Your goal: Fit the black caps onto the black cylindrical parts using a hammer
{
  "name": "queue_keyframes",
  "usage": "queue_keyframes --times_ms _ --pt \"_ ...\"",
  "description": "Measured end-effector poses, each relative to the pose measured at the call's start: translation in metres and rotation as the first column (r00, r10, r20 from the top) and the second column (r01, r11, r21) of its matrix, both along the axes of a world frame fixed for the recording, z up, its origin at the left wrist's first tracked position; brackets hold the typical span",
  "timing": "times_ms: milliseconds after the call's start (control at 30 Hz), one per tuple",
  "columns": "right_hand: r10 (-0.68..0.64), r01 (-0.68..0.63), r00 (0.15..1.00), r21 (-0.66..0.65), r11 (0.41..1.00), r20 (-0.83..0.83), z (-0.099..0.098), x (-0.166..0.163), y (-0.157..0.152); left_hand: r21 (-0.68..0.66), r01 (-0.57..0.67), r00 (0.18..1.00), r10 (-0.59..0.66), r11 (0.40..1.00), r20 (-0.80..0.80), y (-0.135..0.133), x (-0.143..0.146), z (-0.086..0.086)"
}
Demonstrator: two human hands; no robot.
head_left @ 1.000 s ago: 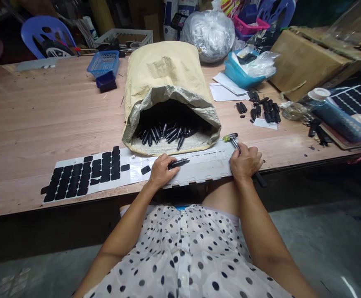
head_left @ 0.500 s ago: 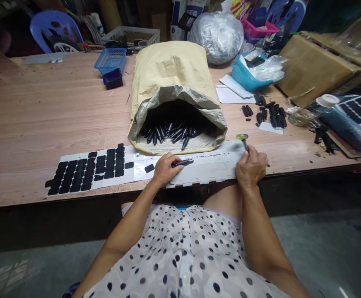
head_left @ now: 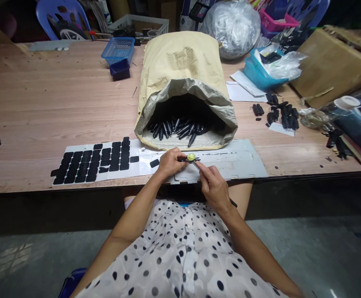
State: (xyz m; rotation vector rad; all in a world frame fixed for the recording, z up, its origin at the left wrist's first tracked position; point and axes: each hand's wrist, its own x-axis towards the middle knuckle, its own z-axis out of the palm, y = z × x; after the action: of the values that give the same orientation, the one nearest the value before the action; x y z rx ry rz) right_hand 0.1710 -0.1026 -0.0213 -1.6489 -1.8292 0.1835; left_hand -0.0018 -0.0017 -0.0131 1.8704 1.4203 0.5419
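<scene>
My left hand is closed on a slim black pen-shaped piece, low over the grey board at the table's front edge. My right hand grips a tool with a round yellow-green head, a thin shaft and a dark handle end. The tool's head overlaps the black piece in view; whether they touch I cannot tell. Behind both hands a tan paper sack lies with its mouth open towards me. Many similar black pieces show inside it.
Left of my hands lies a white sheet with rows of black rounded patches. Farther back are a blue basket and a dark blue box. At right, black parts lie near a cardboard box and a turquoise basin.
My right hand has moved left with the tool, bringing its round head to the black piece. My left hand still holds that piece. The whole view has shifted slightly.
</scene>
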Motion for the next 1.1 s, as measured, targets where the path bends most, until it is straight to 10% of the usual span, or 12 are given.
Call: queue_keyframes --times_ms 767,1100 --pt "-0.148 0.149 0.989 0.114 0.982 -0.015 0.0 0.016 0.003 0.037 -0.01 1.0 0.009 0.999 0.022 0.001 -0.003 -0.007" --pt "-0.658 0.653 0.743 0.085 0.753 0.125 -0.008 0.102 0.057 0.122 0.049 0.998 -0.043 0.991 -0.049 -0.002 -0.004 -0.007"
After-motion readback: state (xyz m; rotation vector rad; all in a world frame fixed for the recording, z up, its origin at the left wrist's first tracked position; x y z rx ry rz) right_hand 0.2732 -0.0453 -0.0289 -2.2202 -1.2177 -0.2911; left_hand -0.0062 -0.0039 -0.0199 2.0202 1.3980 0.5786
